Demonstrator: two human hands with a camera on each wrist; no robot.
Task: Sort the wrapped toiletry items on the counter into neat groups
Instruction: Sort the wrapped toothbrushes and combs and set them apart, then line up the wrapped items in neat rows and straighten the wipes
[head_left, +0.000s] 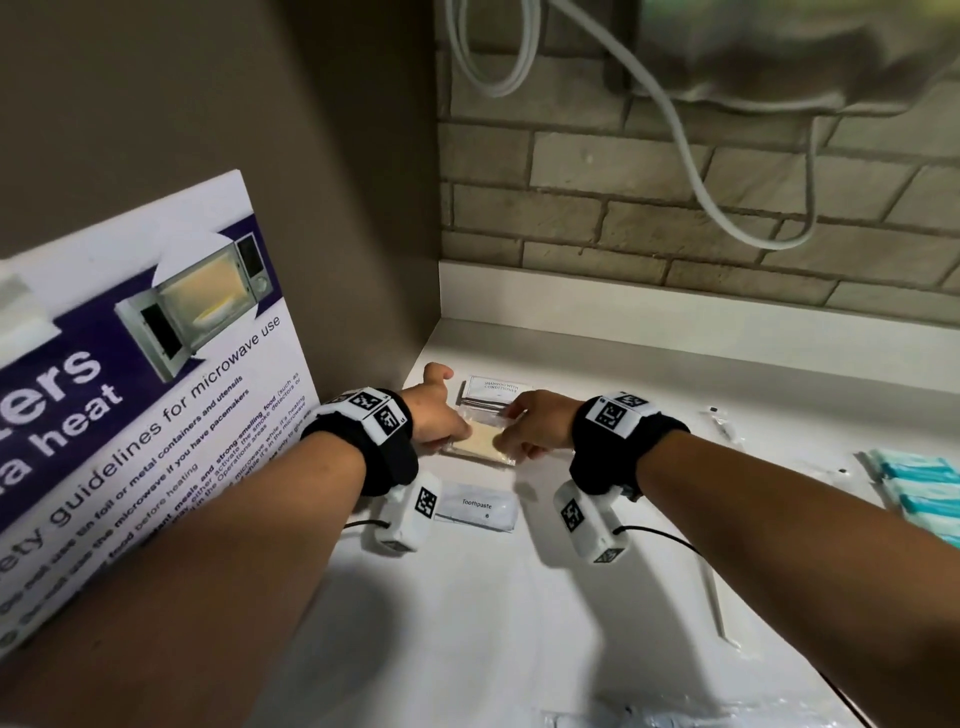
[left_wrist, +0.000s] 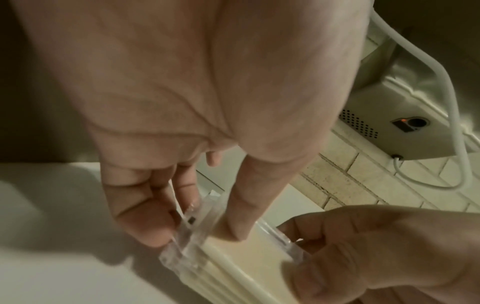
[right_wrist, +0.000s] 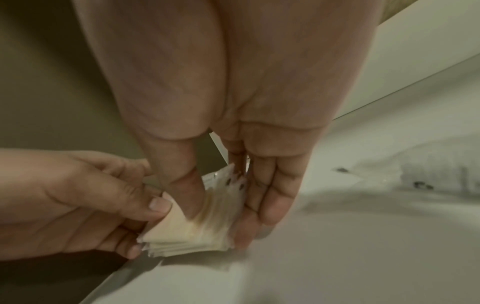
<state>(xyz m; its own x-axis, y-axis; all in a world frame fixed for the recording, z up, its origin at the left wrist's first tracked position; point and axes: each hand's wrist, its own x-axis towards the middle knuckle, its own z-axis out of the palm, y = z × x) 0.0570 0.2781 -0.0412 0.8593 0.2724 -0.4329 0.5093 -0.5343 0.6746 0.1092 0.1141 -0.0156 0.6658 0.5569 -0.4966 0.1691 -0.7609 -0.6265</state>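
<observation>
A small stack of cream pads in clear wrappers (head_left: 480, 441) lies on the white counter (head_left: 519, 597) near the back left corner. My left hand (head_left: 441, 421) pinches the stack's left end (left_wrist: 187, 244), thumb on top and fingers at the side. My right hand (head_left: 524, 431) pinches the right end (right_wrist: 207, 222), thumb on top and fingers along the edge. Just behind the stack lies a pile of white shampoo sachets (head_left: 496, 391). A white toothpaste sachet (head_left: 480, 506) lies in front, between my wrists.
A microwave safety poster (head_left: 130, 415) leans on the left wall. Teal-wrapped items (head_left: 919, 483) lie at the right edge, and thin clear-wrapped sticks (head_left: 722, 423) in between. Crumpled clear plastic (head_left: 675, 714) sits at the front edge. A white cable (head_left: 691, 161) hangs on the brick wall.
</observation>
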